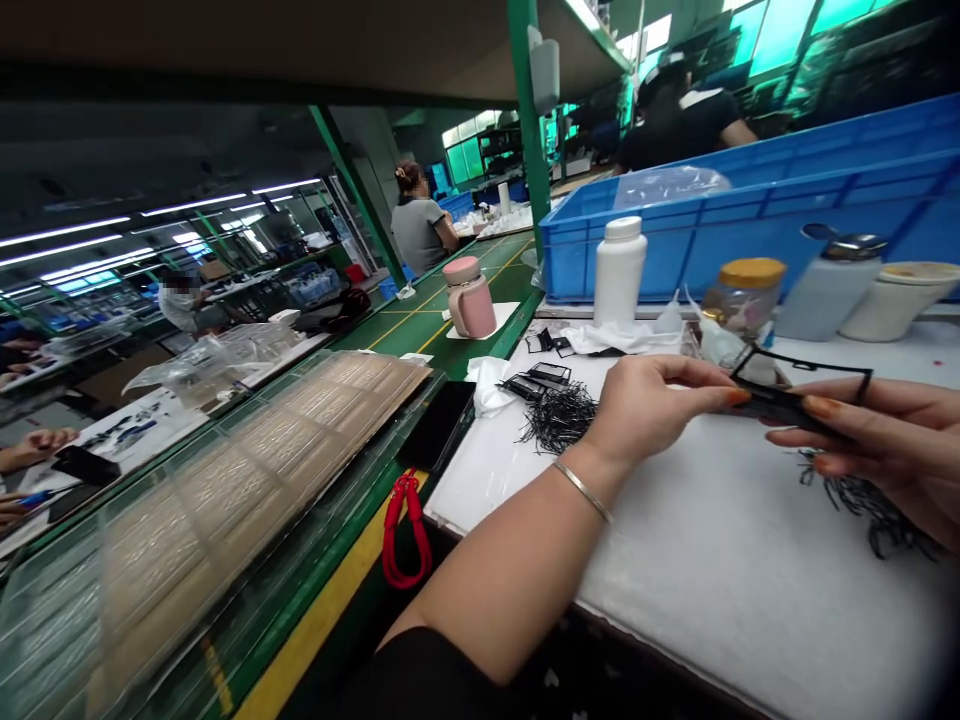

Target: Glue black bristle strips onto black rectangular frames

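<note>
On white worktop (675, 580), tangled black strips (559, 415). Above it, black frame (776, 404), pinched at one end by thumb and finger of left hand (637, 405), gripped at other by right hand (892, 425). May snap at thin bars if twisted unevenly.

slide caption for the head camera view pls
Left hand and right hand hold a black frame above a white table, black strips lying nearby.
</note>
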Demonstrator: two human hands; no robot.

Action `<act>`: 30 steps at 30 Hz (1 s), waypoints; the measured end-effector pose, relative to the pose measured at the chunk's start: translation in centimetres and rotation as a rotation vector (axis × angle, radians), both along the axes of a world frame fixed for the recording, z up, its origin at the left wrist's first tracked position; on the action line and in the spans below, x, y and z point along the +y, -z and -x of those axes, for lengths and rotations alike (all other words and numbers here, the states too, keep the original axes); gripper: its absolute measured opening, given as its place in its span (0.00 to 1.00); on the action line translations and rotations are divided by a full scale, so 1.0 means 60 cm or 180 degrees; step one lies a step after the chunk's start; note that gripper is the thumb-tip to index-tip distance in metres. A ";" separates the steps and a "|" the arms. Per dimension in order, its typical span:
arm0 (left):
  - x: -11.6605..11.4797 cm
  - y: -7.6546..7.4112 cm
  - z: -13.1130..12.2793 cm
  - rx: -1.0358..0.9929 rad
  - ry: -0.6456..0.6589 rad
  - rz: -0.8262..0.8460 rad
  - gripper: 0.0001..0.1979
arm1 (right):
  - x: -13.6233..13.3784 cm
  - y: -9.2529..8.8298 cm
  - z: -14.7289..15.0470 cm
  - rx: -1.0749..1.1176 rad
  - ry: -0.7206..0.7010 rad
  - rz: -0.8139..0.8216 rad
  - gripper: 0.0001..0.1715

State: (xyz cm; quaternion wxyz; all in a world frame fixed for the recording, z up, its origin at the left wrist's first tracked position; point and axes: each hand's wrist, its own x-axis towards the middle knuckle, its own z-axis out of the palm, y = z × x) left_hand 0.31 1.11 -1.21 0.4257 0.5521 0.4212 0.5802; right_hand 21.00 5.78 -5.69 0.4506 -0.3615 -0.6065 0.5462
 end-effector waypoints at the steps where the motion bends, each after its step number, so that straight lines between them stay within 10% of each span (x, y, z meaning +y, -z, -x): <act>1: 0.000 -0.003 0.000 0.0050 -0.0020 -0.0056 0.06 | -0.010 -0.014 0.006 -0.0067 0.0179 0.0108 0.12; 8: -0.010 -0.018 -0.004 0.0557 -0.0151 -0.0284 0.03 | -0.046 -0.074 0.027 0.0125 -0.0108 0.0559 0.16; 30: -0.011 -0.012 -0.015 0.0757 -0.0685 -0.0633 0.03 | -0.050 -0.075 0.028 0.0324 -0.0325 0.0498 0.16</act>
